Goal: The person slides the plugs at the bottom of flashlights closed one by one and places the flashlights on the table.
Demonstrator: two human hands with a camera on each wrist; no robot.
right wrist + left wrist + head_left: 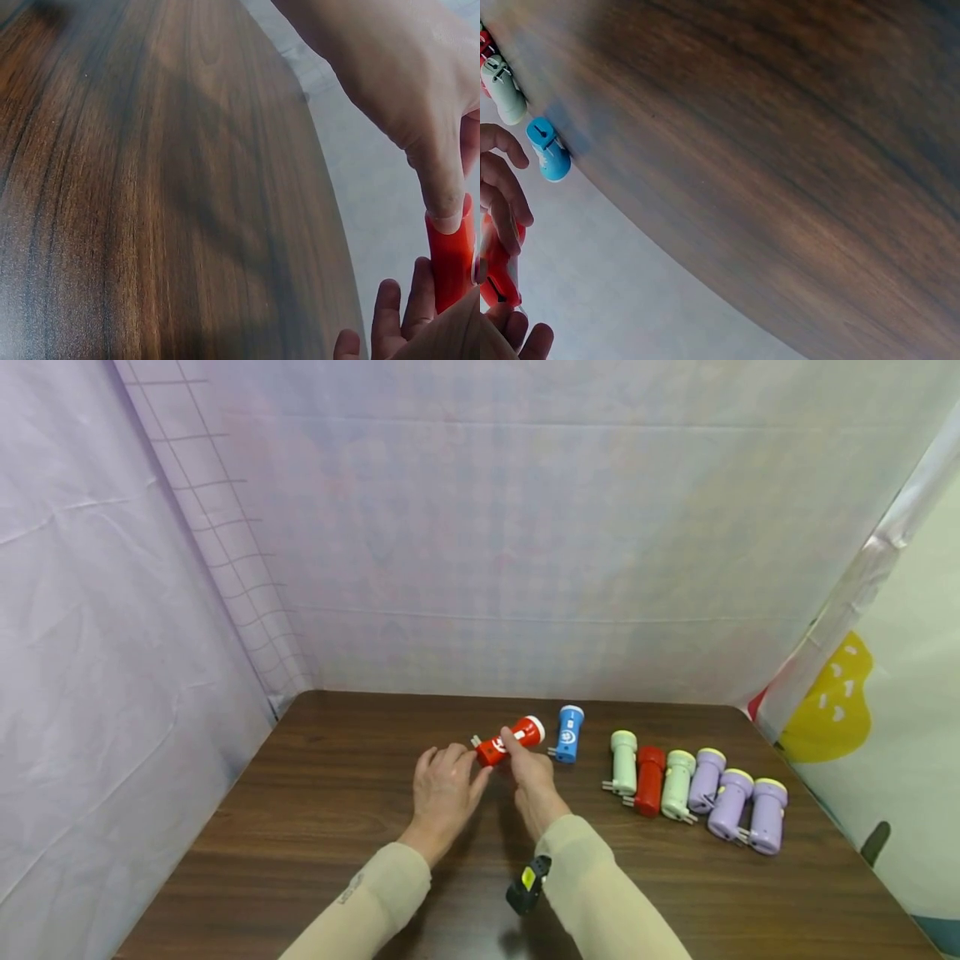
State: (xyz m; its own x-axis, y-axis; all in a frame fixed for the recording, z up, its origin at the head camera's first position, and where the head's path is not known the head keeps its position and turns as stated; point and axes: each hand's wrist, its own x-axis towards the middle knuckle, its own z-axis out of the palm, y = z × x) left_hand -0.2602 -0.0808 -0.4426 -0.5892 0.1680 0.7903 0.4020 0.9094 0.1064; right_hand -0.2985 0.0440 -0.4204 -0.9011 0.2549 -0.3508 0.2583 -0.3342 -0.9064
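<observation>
Head view: hands [444, 785] [532, 778] on red flashlight [529, 735]; far table edge [420, 698] near, room leftward.

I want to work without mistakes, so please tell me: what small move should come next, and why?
Perhaps lay the white-rimmed red flashlight beside the blue flashlight: the right hand grips it, its prongs stick out like those of the blue one, and that one is close by, with a white rim too.
</observation>
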